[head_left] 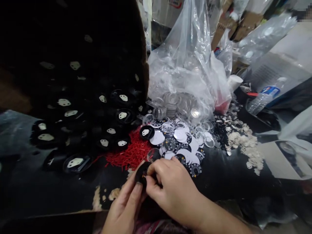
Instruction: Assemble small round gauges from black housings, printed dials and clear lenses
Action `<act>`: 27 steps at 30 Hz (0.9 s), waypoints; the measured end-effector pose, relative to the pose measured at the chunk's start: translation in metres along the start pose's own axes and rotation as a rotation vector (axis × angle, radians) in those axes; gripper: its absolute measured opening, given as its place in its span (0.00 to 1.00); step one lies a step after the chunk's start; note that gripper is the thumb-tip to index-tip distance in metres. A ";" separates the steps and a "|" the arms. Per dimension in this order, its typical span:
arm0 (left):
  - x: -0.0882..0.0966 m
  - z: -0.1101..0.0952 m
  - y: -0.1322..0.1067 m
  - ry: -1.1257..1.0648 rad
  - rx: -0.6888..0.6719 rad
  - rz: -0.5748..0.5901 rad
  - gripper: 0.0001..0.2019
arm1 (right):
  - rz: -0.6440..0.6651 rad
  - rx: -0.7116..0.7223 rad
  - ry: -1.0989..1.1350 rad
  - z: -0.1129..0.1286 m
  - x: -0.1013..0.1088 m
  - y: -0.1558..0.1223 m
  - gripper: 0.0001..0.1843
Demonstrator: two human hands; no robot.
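Head view: one black round part (140, 175) sits just nearer the wearer than one red strip heap (129, 151), grasped by the left hand (128, 203). The right hand (172, 185) touches it, fingers bent; whether they grip anything, I cannot tell. Left of the heap: over ten black housings (104, 142). Right: one pile of discs (181, 135), too overlapped to count, then one bottle (268, 94). Bare tabletop (219, 177) opens right of the heap, nearer the wearer than the discs; the table edge (60, 214) runs nearer than the heap.
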State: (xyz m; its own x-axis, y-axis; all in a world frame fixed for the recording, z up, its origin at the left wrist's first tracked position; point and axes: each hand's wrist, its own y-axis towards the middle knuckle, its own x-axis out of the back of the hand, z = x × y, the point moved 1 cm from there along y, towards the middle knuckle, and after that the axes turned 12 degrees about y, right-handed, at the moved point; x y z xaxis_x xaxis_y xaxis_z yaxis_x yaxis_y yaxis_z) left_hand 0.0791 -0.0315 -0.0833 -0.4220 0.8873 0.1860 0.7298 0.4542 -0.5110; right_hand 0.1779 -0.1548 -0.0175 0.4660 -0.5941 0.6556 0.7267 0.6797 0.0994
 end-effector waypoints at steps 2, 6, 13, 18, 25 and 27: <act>-0.003 -0.003 0.001 -0.040 0.025 0.043 0.24 | 0.048 -0.016 0.067 -0.013 0.017 0.001 0.05; -0.011 -0.007 0.004 -0.285 0.108 0.079 0.28 | -0.201 -0.133 -0.348 -0.066 0.066 0.012 0.14; -0.026 -0.012 0.004 -0.596 0.094 0.258 0.12 | -0.195 -0.040 -0.596 -0.119 0.092 0.024 0.13; -0.021 -0.020 0.002 -0.712 0.184 0.341 0.10 | -0.257 0.039 -0.582 -0.121 0.095 0.021 0.14; -0.025 -0.029 0.001 -0.785 0.248 0.422 0.12 | -0.207 0.357 -0.310 -0.039 0.047 -0.010 0.13; -0.027 -0.029 0.001 -0.788 0.218 0.402 0.13 | -0.118 0.420 -0.231 -0.020 0.027 -0.018 0.13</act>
State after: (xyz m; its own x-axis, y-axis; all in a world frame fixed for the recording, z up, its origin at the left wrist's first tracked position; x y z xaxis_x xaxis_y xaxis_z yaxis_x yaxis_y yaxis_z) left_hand 0.1072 -0.0527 -0.0642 -0.4613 0.6280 -0.6267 0.8175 0.0263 -0.5754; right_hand 0.1871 -0.1915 -0.0168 0.2341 -0.5990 0.7658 0.4791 0.7565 0.4452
